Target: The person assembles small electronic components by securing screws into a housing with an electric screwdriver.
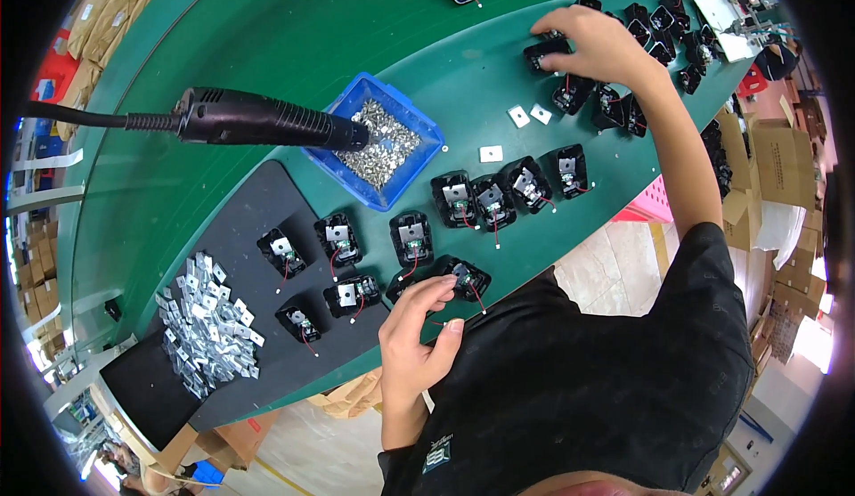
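Note:
At the far right, my right hand (pixel 598 46) has thumb and fingers closed around a small black plastic housing (pixel 538 53) beside other housings. My left hand (pixel 417 336) is near the bench's front edge, thumb apart from its curved fingers and nothing visible between them. Its fingertips hover over or touch a black housing (pixel 406 288), partly hidden; I cannot tell which. Next to them lies another housing (pixel 469 280) with a red wire. Several more housings with metal plates, such as one housing (pixel 411 238), stand across the middle of the green bench.
A black electric screwdriver (pixel 258 120) hangs above a blue bin (pixel 431 144) of small screws. Metal plates (pixel 209 318) are heaped on a dark mat (pixel 258 202) at left. Loose white-faced plates (pixel 491 153) lie mid-bench. More housings (pixel 661 20) crowd the far right.

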`<state>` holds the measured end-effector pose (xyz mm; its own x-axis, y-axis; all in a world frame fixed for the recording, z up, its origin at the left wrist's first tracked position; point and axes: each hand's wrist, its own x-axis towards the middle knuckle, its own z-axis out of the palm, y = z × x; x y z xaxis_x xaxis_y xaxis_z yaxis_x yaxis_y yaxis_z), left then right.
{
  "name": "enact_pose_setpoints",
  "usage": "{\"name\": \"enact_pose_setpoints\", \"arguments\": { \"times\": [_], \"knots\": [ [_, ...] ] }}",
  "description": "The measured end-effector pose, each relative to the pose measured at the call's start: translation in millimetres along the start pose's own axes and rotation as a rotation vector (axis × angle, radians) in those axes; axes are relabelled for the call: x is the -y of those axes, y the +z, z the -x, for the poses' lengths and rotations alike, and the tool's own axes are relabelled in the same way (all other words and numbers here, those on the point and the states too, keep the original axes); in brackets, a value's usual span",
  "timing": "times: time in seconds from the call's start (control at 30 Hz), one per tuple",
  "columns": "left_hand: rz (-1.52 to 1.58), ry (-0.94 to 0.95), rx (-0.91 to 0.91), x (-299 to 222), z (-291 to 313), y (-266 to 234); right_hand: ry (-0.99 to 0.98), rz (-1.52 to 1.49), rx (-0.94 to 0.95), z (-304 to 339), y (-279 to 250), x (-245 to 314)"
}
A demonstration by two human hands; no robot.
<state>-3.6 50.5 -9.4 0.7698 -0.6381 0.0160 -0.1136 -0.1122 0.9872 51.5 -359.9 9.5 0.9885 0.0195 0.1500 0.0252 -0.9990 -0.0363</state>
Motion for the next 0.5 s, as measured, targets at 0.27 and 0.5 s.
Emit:
{"name": "enact_pose_setpoints", "arguments": {
  "times": [0.27, 0.5],
  "knots": [
    [0.028, 0.005, -0.004, -4.3, 0.7, -2.5, -0.034, 0.074, 0.243, -9.1, 0.5, 13.2],
    [0.686, -0.2, 0.047, -9.0, -2.3, 9.0, -0.914, -0.414, -0.184, 17.1, -64.1, 152.8]
  ]
}}
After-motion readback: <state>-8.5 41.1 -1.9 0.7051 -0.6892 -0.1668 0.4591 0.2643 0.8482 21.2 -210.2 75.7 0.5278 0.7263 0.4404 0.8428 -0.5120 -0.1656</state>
